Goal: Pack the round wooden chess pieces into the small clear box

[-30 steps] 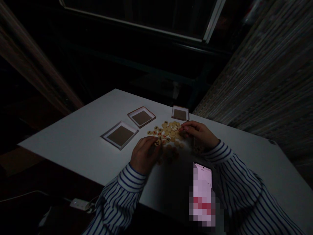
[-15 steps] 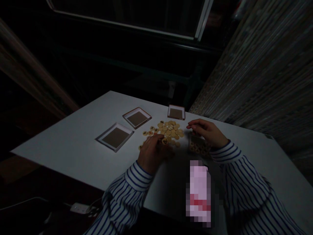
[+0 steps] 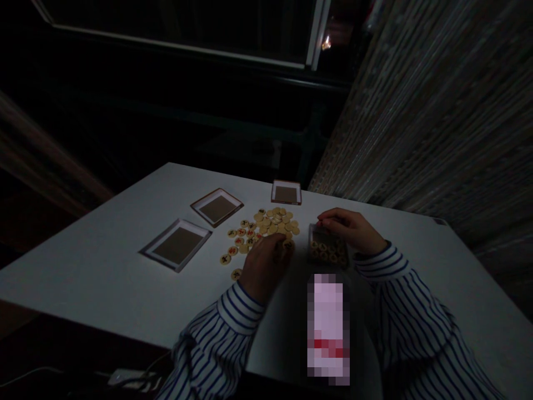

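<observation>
My left hand is closed in a pinch around a round xiangqi piece with a dark character on it. More xiangqi pieces lie in a loose pile just beyond that hand, many of them blank side up. To the pile's left, pieces with red or black characters are spread out. My right hand is over the far side of a small dark-edged box, fingertips pressed together by its rim. Whatever is between those fingertips is too dark to make out. Rows of pieces fill the near part of this box.
Two shallow trays, a grey-rimmed one and a brown-rimmed one, lie on the left of the white table. Another tray is at the back. A pixelated pink object is in front of me. A strand curtain hangs at right.
The view has shifted a little to the right. My left hand has drawn back slightly with the piece, uncovering more pieces. My right fingertips have lowered to the box's far rim.
</observation>
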`<state>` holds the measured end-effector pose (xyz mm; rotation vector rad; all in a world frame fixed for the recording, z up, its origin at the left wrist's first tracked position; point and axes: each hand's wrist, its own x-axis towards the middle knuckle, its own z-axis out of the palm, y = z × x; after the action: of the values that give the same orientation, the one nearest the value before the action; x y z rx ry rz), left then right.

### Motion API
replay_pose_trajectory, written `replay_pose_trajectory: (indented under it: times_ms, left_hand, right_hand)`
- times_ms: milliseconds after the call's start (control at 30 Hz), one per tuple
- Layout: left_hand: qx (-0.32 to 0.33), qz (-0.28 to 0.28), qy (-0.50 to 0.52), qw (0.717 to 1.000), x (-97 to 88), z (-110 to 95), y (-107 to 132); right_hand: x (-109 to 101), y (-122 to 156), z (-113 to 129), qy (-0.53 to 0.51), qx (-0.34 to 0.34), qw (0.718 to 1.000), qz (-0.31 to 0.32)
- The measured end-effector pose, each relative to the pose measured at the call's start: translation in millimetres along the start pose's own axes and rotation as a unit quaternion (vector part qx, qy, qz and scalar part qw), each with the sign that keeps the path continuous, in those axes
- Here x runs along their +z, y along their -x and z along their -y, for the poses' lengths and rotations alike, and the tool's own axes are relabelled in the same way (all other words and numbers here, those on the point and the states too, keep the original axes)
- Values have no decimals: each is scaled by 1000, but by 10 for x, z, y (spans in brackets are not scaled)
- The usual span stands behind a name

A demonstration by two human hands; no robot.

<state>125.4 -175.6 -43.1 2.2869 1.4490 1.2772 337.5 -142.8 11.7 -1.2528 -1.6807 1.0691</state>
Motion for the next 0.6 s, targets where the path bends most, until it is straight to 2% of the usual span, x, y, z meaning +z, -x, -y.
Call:
replay_pose_trajectory:
  times_ms: [267, 600]
  left_hand:
    - [32, -5, 13, 999, 43, -46, -57]
    - [19, 14, 25, 999, 203, -86, -107]
  right_hand:
    - [-39, 18, -59, -8, -4, 1000, 13]
    - [-18, 50, -91, -14, 10, 1000, 14]
